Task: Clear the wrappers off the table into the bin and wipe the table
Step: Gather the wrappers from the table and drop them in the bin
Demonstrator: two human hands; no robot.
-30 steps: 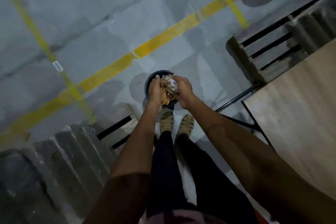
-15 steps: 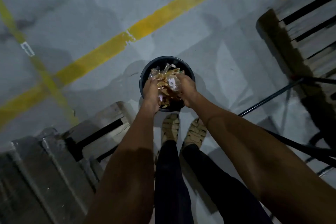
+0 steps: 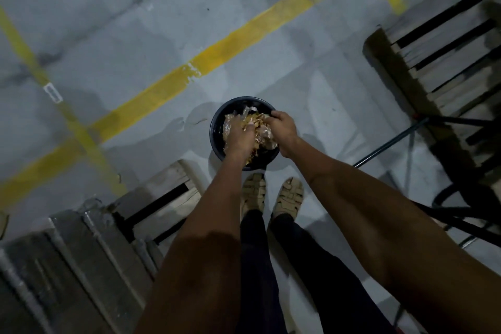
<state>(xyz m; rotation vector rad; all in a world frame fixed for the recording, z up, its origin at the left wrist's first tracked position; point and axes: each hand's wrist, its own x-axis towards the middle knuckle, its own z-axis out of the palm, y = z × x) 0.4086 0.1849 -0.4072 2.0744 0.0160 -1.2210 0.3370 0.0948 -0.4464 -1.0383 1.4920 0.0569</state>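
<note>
A round dark bin (image 3: 217, 127) stands on the grey floor just ahead of my feet. A crumpled heap of gold and clear wrappers (image 3: 257, 119) fills its mouth. My left hand (image 3: 240, 137) lies on top of the heap, fingers stretched forward and pressing down on it. My right hand (image 3: 282, 127) is at the heap's right side, its fingers curled down over the wrappers near the bin's far rim. The table is out of view.
A wooden pallet (image 3: 162, 198) with wrapped stock lies at the lower left, close to the bin. Another pallet (image 3: 447, 49) sits at the upper right. Thin black metal legs (image 3: 393, 146) cross the floor on the right. Yellow lines (image 3: 189, 76) mark the floor.
The bundle of wrappers, held above the bin between both hands a second ago, has gone down into the bin's mouth. My left hand now lies over its top.
</note>
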